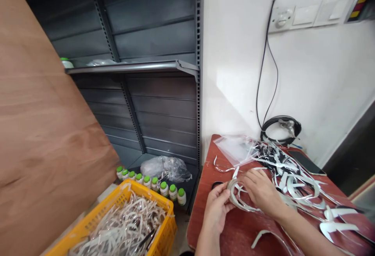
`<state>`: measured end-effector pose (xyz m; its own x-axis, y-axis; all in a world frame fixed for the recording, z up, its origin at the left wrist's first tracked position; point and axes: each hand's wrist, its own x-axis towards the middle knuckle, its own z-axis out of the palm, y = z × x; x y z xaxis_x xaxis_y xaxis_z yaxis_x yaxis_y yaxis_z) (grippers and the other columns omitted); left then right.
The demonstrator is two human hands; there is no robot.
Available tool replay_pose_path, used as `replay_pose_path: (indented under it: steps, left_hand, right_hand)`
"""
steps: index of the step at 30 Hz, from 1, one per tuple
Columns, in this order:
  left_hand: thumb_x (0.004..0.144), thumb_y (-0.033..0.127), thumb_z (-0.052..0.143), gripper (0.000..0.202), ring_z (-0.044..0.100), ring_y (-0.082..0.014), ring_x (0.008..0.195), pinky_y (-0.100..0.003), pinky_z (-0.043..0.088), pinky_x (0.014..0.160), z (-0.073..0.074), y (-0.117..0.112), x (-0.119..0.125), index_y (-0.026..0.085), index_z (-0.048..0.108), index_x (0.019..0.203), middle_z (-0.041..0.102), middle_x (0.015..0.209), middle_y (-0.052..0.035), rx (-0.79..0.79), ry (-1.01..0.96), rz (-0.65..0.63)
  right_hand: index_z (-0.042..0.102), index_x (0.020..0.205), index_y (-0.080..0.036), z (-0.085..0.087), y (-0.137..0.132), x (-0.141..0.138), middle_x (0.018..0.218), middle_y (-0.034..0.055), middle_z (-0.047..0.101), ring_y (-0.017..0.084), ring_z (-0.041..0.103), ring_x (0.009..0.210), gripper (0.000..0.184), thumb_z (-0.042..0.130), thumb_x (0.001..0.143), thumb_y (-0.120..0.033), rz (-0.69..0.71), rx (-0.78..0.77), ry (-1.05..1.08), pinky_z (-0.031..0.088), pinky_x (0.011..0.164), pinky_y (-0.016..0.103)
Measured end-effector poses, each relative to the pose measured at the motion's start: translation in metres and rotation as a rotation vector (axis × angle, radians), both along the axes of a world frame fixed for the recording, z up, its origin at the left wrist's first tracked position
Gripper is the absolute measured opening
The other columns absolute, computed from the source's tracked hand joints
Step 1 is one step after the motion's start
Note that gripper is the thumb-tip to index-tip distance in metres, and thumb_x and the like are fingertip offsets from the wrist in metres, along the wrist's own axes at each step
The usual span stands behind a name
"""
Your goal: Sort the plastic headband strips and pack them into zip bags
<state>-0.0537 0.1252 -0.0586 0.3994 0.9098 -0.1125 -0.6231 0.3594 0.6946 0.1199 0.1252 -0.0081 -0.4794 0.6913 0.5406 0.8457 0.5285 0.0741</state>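
Thin white plastic strips (232,195) curled into a loop.

Tangled strips (293,181) across red table (205,221), phone (306,162) beyond — probably

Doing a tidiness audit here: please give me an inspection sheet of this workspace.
Surface: red-brown tabletop, strewn with strips on its right side.
Job's things: curled white strip.
Grips: left hand and right hand both hold the strip.
Clutter: heap of white and black strips, clear plastic bag, phone.
Cables: black cable down the wall, coiled black cable at the table's back.
Surroundings: yellow crate full of strips, row of green-capped bottles, dark metal shelving, plywood board, wall switch plate.
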Motion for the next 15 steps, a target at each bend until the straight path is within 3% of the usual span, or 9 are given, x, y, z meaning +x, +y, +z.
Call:
replay_pose_path:
  steps: [11, 15]
  left_hand:
    - [0.076, 0.030, 0.066, 0.035, 0.062, -0.0163, 0.075, -0.031, 0.049, 0.073, 0.001, -0.003, -0.001, 0.012, 0.065, 0.106, 0.066, 0.089, -0.0114, 0.020, 0.015, -0.060]
    - [0.072, 0.028, 0.070, 0.037, 0.063, -0.0165, 0.075, -0.030, 0.049, 0.073, 0.000, 0.000, -0.004, 0.013, 0.066, 0.105, 0.067, 0.086, -0.0104, 0.002, 0.028, -0.012]
  right_hand:
    - [0.064, 0.086, -0.019, -0.004, -0.005, -0.010, 0.078, 0.0056, 0.058, 0.020, 0.046, 0.075, 0.023, 0.042, 0.090, -0.017, -0.038, 0.002, -0.026, 0.029, 0.071, 0.034]
    - [0.062, 0.096, -0.021, -0.012, -0.005, 0.006, 0.086, 0.0051, 0.061, 0.020, 0.050, 0.079, 0.022, 0.041, 0.093, -0.020, -0.053, -0.024, 0.094, 0.031, 0.071, 0.033]
